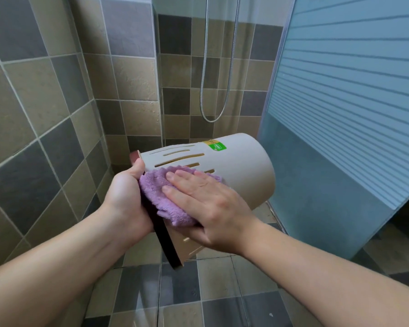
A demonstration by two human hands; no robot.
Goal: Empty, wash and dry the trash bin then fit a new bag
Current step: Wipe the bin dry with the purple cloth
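The bathroom's grey and tan tiled walls point(57, 90) and matching tiled floor point(222, 279) take up most of the space, with a frosted, striped glass shower door point(340, 90) standing to the right and a thin metal shower hose point(204, 67) hanging in a loop against the back wall. In front of the person, held in the air above the floor, is the beige plastic trash bin point(241, 171), turned on its side with its closed bottom pointing away to the right and its dark-rimmed mouth facing the person's left hand point(125, 194). Slots run along the bin's wall, and a small green and yellow sticker point(216, 145) sits near the far end. The left hand grips the rim, thumb curled over the top edge, the other fingers hidden behind the bin. The right hand point(206, 204) lies flat, fingers straight and together, pressing a fluffy purple cloth point(161, 197) against the bin's side near the rim; the cloth spreads out beneath the fingertips and bunches under the palm.
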